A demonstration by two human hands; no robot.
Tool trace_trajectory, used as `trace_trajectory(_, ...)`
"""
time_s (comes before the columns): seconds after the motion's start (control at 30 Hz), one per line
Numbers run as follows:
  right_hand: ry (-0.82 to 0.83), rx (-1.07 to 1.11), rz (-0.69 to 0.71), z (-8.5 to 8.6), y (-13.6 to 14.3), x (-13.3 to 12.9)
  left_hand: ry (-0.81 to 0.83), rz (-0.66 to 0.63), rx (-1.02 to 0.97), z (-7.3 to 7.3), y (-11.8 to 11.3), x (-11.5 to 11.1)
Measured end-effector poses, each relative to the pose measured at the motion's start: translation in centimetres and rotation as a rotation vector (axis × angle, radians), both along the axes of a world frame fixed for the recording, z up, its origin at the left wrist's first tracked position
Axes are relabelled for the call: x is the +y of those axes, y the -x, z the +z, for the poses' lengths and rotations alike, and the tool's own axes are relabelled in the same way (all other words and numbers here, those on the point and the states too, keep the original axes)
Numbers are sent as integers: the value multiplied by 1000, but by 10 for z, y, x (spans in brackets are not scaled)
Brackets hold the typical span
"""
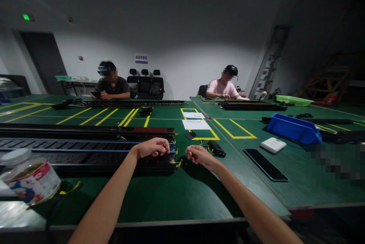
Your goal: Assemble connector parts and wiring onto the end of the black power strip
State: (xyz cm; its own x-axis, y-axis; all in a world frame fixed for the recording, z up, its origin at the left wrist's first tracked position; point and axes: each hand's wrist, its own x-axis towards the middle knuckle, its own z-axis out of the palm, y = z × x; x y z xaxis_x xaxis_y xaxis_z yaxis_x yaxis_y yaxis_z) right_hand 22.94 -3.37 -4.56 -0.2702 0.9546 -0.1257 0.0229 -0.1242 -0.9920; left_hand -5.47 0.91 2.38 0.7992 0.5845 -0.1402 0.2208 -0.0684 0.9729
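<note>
My left hand (154, 147) is over the right ends of several long black strips (94, 158) that look like power strips with rows of sockets. Its fingers are curled in, and whatever they may hold is too small or hidden. Just right of the strip ends, my right hand (201, 156) is closed in a pinch, with nothing I can make out between the fingertips. The two hands are a short gap apart. Yellow-green wire ends (178, 163) stick out of the nearest strip below that gap. Beyond my right hand lies a small black part (216, 148) with yellow wires.
A clear jar (34, 181) with a printed label stands at the left front. On the right lie a dark phone (265, 164), a white box-shaped device (273, 145) and a blue bin (293, 128). White papers (196, 124) lie mid-table. Two people sit across the green table (171, 206).
</note>
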Motion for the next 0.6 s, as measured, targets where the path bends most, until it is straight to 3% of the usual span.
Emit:
trace_trajectory(0.37,-4,5,-1,1,1,-1,-58,-4,6,1,-1,-2)
trace_trajectory(0.6,-1,4,-2,2,1,-1,-12,-8,3,0,0,-2)
